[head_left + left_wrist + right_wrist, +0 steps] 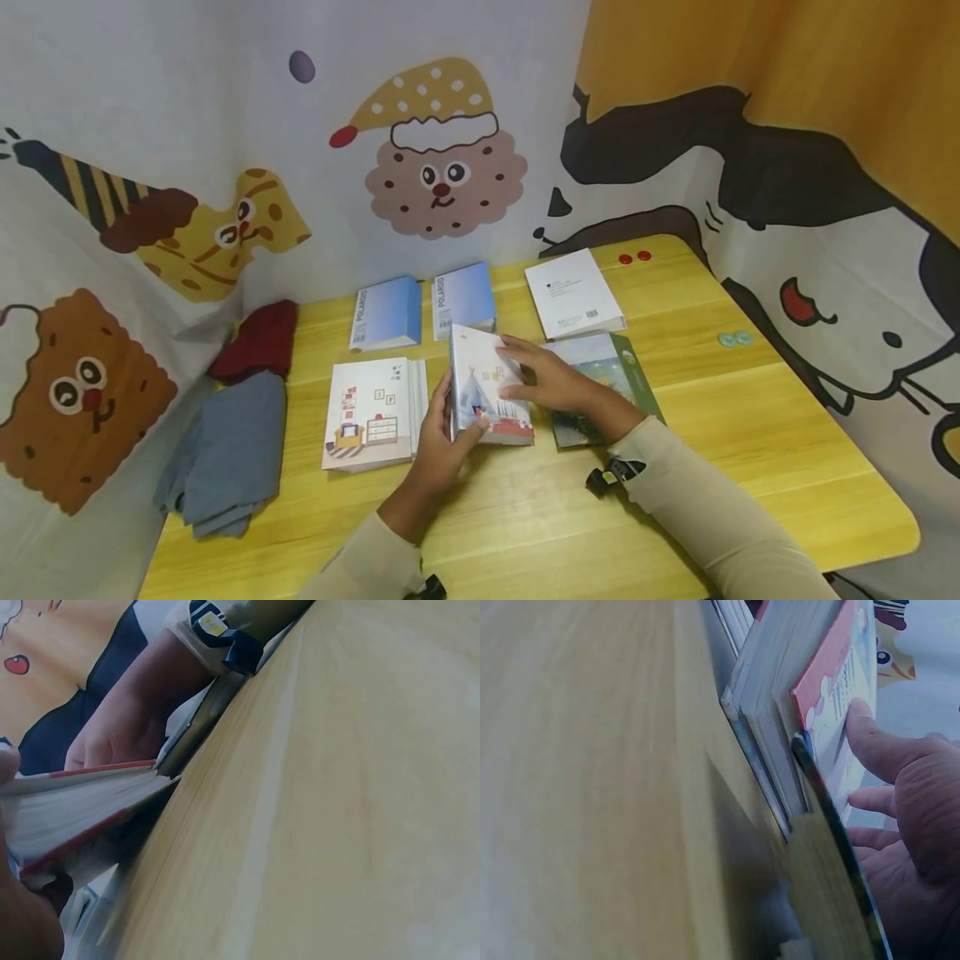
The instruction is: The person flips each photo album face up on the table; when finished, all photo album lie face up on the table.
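Note:
My left hand (438, 442) grips a thick book (468, 367) by its left side, with the thumb on the front cover. The white cover shows a blue tent and a red band along the bottom. Tilted page edges (67, 814) appear in the left wrist view, and the book looks slightly raised. My right hand (562, 383) rests its thumb and fairly straight fingers on the cover's right part. In the right wrist view the thumb (866, 739) touches that cover. Close to the right wrist lies a green-edged picture book (592, 358), partly covered by the forearm.
A white book with a furniture drawing (367, 417) lies left of the hands. Behind stand two blue books (390, 312) (465, 296) and a white book (573, 292). Grey cloth (232, 454) and dark red cloth (262, 337) lie left. Red buttons (634, 257) and green buttons (735, 339) sit right.

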Demonstrator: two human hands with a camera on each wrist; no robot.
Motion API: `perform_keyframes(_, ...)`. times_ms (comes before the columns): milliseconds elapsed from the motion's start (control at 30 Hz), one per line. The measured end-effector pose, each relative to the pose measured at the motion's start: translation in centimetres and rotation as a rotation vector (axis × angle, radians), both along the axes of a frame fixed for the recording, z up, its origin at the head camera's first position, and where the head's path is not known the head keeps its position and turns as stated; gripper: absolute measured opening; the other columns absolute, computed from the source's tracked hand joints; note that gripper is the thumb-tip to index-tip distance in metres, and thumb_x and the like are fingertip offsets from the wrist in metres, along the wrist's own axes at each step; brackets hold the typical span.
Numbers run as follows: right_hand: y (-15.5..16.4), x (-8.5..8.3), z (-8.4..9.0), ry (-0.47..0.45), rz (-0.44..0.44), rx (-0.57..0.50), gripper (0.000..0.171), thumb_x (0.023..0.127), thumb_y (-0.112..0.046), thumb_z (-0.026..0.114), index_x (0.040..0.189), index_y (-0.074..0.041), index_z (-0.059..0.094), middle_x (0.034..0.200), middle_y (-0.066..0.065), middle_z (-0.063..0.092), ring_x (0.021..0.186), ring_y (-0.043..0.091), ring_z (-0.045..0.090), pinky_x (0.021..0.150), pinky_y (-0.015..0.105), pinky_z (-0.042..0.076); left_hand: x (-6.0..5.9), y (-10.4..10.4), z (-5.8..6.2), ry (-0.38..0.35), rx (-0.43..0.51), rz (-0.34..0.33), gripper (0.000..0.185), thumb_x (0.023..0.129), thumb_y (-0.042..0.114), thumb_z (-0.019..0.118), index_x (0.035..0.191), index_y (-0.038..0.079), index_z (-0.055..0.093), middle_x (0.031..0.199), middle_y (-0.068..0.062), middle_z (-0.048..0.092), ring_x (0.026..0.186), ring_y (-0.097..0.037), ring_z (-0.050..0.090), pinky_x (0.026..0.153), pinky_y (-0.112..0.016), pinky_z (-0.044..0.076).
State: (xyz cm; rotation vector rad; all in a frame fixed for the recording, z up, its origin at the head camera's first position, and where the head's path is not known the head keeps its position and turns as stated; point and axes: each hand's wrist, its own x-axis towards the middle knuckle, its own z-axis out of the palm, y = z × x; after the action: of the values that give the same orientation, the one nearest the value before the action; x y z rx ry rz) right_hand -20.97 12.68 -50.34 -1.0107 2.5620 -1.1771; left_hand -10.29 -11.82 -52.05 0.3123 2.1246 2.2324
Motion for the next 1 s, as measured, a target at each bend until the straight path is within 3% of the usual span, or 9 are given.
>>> perform_keyframes(167,-0.1,0.2,0.0,-0.007,0.007,0.006,0.078,0.099,-0.026,0.083,0.162,0.002,0.047,0.177,0.028,0.03,0.162,0.051,0.034,0.129,0.068,0.034,0.2,-0.4,-0.1,0.088,-0.086,0.057,0.093,0.101,0.0,0.071,0.175,0.007,0.015,0.181,-0.021,0.023,0.157,-0.044,0.04,0.118,-0.017,0.047)
perform_keyframes(300,-0.2,0.4,0.1,-0.026,0.026,0.044,0.079,0.098,-0.027,0.084,0.162,0.002,0.048,0.178,0.025,0.028,0.165,0.048,0.03,0.131,0.064,0.033,0.2,-0.5,-0.1,0.212,-0.331,0.16,0.083,0.098,0.002,0.075,0.169,0.0,0.032,0.177,-0.026,0.03,0.161,-0.046,0.037,0.131,-0.043,0.039)
perform_keyframes(400,-0.4,0.6,0.2,-0.036,0.049,0.097,0.079,0.1,-0.031,0.082,0.163,0.0,0.047,0.18,0.023,0.025,0.167,0.045,0.026,0.132,0.063,0.033,0.2,-0.5,-0.2,0.264,-0.564,0.219,0.071,0.096,0.01,0.079,0.158,-0.005,0.049,0.173,-0.029,0.034,0.16,-0.052,0.036,0.129,-0.065,0.037)
perform_keyframes(533,-0.7,0.9,0.3,-0.026,0.059,0.156,0.077,0.102,-0.034,0.079,0.163,-0.001,0.047,0.181,0.022,0.024,0.167,0.045,0.026,0.131,0.064,0.034,0.3,-0.5,-0.1,0.266,-0.816,0.199,0.062,0.098,0.023,0.078,0.149,-0.006,0.06,0.173,-0.031,0.034,0.164,-0.058,0.023,0.129,-0.072,0.032)
perform_keyframes(633,-0.9,1.0,0.5,-0.01,0.053,0.167,0.075,0.102,-0.034,0.078,0.162,0.0,0.049,0.18,0.022,0.025,0.166,0.047,0.029,0.13,0.065,0.034,0.4,-0.6,0.1,0.276,-0.947,0.192,0.062,0.1,0.03,0.075,0.151,-0.004,0.061,0.173,-0.031,0.035,0.165,-0.06,0.015,0.131,-0.074,0.025)
perform_keyframes(733,-1.0,1.0,0.6,-0.006,0.046,0.175,0.075,0.102,-0.036,0.078,0.162,0.0,0.05,0.18,0.022,0.026,0.166,0.046,0.03,0.131,0.064,0.034,0.4,-0.5,0.4,0.281,-1.047,0.192,0.065,0.102,0.036,0.072,0.152,-0.002,0.06,0.172,-0.032,0.036,0.165,-0.062,0.013,0.13,-0.077,0.022)
perform_keyframes(900,-1.0,1.1,0.7,0.015,0.042,0.197,0.074,0.102,-0.037,0.078,0.161,0.0,0.051,0.179,0.024,0.028,0.165,0.047,0.032,0.131,0.064,0.034,0.4,0.1,1.0,0.221,-1.234,0.136,0.081,0.107,0.06,0.059,0.161,0.0,0.051,0.174,-0.033,0.031,0.165,-0.062,0.009,0.129,-0.082,0.017)
perform_keyframes(1000,-0.9,1.1,0.9,0.032,0.04,0.194,0.073,0.103,-0.036,0.077,0.161,0.0,0.051,0.178,0.025,0.028,0.164,0.048,0.033,0.13,0.064,0.035,0.4,0.5,1.5,0.178,-1.293,0.112,0.091,0.106,0.071,0.053,0.166,0.003,0.045,0.177,-0.032,0.025,0.166,-0.061,0.007,0.129,-0.082,0.013)
